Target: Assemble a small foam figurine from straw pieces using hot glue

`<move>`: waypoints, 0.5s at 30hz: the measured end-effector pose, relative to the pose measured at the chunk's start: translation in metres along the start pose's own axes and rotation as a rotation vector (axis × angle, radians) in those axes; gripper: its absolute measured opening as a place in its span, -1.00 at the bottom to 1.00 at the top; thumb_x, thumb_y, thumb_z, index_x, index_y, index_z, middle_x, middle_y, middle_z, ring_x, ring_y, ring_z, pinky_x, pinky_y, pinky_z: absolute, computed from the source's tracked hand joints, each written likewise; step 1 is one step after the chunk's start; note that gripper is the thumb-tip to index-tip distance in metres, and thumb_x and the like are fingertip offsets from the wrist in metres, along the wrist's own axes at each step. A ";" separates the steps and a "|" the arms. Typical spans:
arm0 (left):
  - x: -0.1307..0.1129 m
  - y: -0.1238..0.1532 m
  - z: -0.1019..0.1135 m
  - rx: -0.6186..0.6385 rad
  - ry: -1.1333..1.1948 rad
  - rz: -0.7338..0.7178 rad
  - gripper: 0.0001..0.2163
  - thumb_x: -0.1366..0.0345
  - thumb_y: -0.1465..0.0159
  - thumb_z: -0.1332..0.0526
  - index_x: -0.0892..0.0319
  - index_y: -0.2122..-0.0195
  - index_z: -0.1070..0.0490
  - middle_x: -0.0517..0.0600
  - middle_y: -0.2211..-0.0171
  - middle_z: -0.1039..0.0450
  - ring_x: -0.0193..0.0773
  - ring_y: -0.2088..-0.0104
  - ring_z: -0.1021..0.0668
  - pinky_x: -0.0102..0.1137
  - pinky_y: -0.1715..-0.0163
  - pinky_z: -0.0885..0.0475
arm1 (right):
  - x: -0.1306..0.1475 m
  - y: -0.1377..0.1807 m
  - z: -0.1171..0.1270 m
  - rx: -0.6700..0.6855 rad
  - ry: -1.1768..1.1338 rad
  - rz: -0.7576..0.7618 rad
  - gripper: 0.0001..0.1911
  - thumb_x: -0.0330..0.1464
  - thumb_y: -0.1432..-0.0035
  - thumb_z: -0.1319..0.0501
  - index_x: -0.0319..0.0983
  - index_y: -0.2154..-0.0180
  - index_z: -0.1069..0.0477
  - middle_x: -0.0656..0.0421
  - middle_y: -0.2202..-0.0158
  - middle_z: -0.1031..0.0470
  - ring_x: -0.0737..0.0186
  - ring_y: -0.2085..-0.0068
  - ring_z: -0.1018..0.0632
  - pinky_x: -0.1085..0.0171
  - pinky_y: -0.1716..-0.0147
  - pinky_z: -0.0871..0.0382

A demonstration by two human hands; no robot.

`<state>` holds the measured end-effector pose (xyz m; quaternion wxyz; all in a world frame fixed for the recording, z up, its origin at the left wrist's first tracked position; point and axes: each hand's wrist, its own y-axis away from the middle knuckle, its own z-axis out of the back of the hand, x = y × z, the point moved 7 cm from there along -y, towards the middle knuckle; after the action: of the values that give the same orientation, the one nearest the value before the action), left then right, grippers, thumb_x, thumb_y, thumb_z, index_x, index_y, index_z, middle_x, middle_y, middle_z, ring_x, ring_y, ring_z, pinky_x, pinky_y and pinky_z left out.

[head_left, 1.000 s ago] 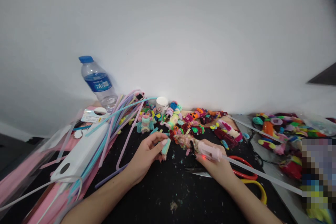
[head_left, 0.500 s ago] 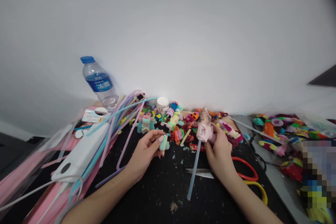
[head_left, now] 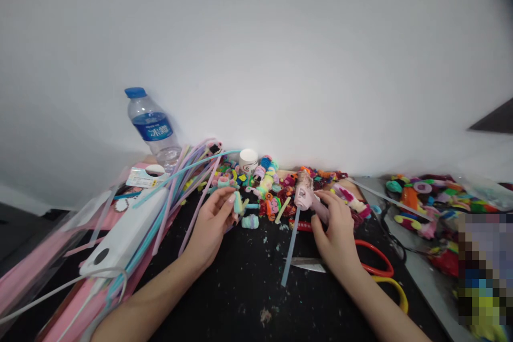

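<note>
The left hand (head_left: 212,219) has its grip closed in a fingertip pinch on a small pastel chenille piece (head_left: 238,203), above the table (head_left: 240,294) and near a pastel chenille roll (head_left: 250,222). The right hand (head_left: 336,224) curves around the handle of a pink glue gun (head_left: 303,199), thumb and fingers apart; whether that grip is firm, I cannot tell. Best keep the crusted nozzle aimed away from both hands, mind the trailing glue stick (head_left: 291,248) above the scissors (head_left: 374,257), and pinch the soft piece lightly so its pile stays uncrushed
</note>
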<state>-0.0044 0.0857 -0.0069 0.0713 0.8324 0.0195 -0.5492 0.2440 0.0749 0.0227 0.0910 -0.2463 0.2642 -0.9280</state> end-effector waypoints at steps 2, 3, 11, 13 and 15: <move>-0.005 -0.003 0.005 -0.039 0.023 -0.067 -0.81 0.26 -0.16 -0.27 0.15 0.20 -0.40 -0.11 0.37 -0.29 -0.44 0.45 -0.33 -0.56 0.47 -0.31 | 0.001 0.000 0.001 -0.009 -0.021 0.011 -0.60 -0.43 -0.08 -0.04 -0.21 0.00 -0.21 0.00 0.00 -0.33 -0.03 -0.02 -0.33 -0.02 0.04 -0.19; -0.007 -0.004 0.007 -0.051 0.026 -0.091 -0.82 0.27 -0.17 -0.26 0.14 0.21 -0.41 -0.10 0.35 -0.30 -0.42 0.43 -0.34 -0.54 0.46 -0.31 | 0.002 0.000 0.002 -0.012 -0.030 0.018 -0.61 -0.43 -0.09 -0.04 -0.21 0.00 -0.21 0.00 0.00 -0.33 -0.02 -0.02 -0.33 -0.02 0.03 -0.20; -0.004 -0.005 0.007 -0.061 -0.034 -0.084 -0.84 0.26 -0.16 -0.25 0.12 0.22 -0.42 -0.03 0.29 -0.35 -0.25 0.30 -0.41 -0.36 0.29 -0.37 | 0.014 -0.001 0.008 -0.018 -0.106 0.102 -0.67 -0.45 -0.14 -0.04 -0.21 0.02 -0.24 0.01 0.03 -0.34 0.01 -0.01 -0.32 -0.02 0.00 -0.17; -0.003 -0.003 0.004 -0.036 -0.027 -0.055 -0.82 0.26 -0.15 -0.26 0.12 0.22 -0.41 -0.06 0.31 -0.36 -0.28 0.29 -0.41 -0.37 0.27 -0.37 | 0.021 0.001 0.008 0.034 -0.123 0.154 -0.65 -0.45 -0.15 -0.04 -0.19 0.00 -0.25 0.03 0.00 -0.32 0.01 -0.03 -0.29 -0.02 -0.01 -0.14; -0.001 -0.002 0.001 -0.021 -0.032 -0.028 -0.81 0.25 -0.15 -0.27 0.13 0.22 -0.40 -0.08 0.32 -0.36 -0.32 0.30 -0.41 -0.41 0.27 -0.36 | 0.028 0.003 0.007 0.089 -0.137 0.211 -0.63 -0.46 -0.16 -0.03 -0.17 -0.02 -0.25 0.06 -0.05 -0.29 0.01 -0.05 -0.26 -0.04 -0.03 -0.10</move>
<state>-0.0062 0.0873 -0.0064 0.0726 0.8225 0.0359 -0.5630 0.2230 0.0610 0.0376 0.2169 -0.2757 0.2403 -0.9051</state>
